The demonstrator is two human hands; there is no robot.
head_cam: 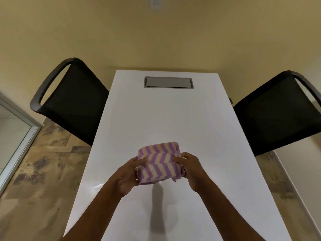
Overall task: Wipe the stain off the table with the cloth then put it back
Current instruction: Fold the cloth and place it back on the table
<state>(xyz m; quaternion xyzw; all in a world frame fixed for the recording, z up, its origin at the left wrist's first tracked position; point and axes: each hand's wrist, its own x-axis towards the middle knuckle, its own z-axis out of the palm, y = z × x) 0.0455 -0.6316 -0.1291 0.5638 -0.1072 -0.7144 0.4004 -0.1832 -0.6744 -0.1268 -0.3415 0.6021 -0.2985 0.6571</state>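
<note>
Purple-and-cream chevron fabric, the cloth [159, 164] is folded into a thick, soft-looking pad. It is held over the near middle of the desk [156, 119], seemingly lifted clear, with its shadow on the surface below. The left grip [129, 173] is closed on its left edge and the right grip [192, 171] on its right edge, fingers curled onto the fabric. I judge it light, limp and slightly fuzzy, with nothing fragile and little chance of slipping. Taken by one corner it would likely sag and unfold, so hold it across the stacked layers, or press it flat under a palm to wipe. The desk is white, hard and glossy, with a grey rectangular hatch [168, 82] set flush at the far end. I can make out no stain. A black mesh-backed left chair [74, 101] and right chair [278, 115] flank it.
</note>
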